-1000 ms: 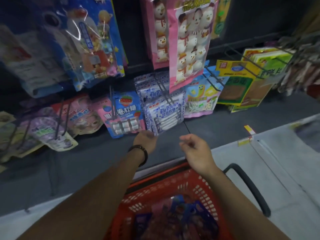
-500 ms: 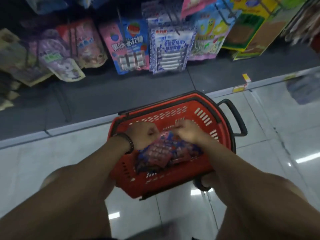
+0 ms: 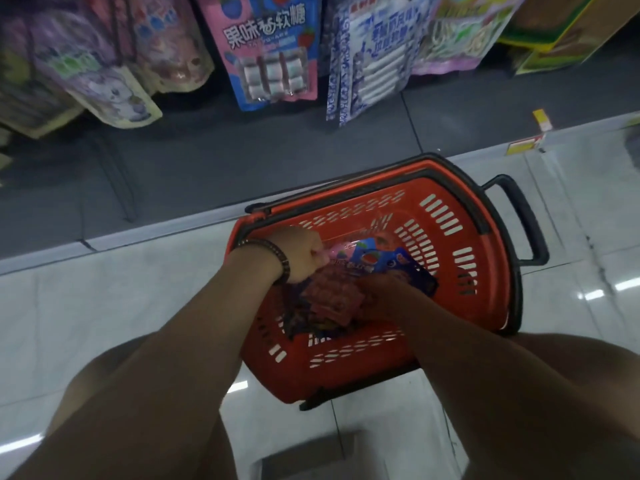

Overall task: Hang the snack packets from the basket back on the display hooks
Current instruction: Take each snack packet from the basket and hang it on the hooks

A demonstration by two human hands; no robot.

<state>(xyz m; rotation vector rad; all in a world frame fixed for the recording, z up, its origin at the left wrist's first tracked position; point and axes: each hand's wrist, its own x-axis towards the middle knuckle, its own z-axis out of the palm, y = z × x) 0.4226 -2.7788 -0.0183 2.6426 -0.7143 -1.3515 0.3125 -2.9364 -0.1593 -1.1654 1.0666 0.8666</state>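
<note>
Left hand [image 3: 302, 255] pinches a packet [image 3: 360, 258] in the basket [image 3: 446, 216]; right hand's [image 3: 379, 299] grip is unclear. The packet's corner may slip or tear.

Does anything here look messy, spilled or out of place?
Only the snack packets, heaped loosely in the red basket on the floor instead of hanging like the pink-and-blue packet on the rack. Nothing looks spilled or torn.

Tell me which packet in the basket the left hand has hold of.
The pink and blue packet at the far side, pinched at its pink end by the left hand. The reddish packets lie under the right hand.
</note>
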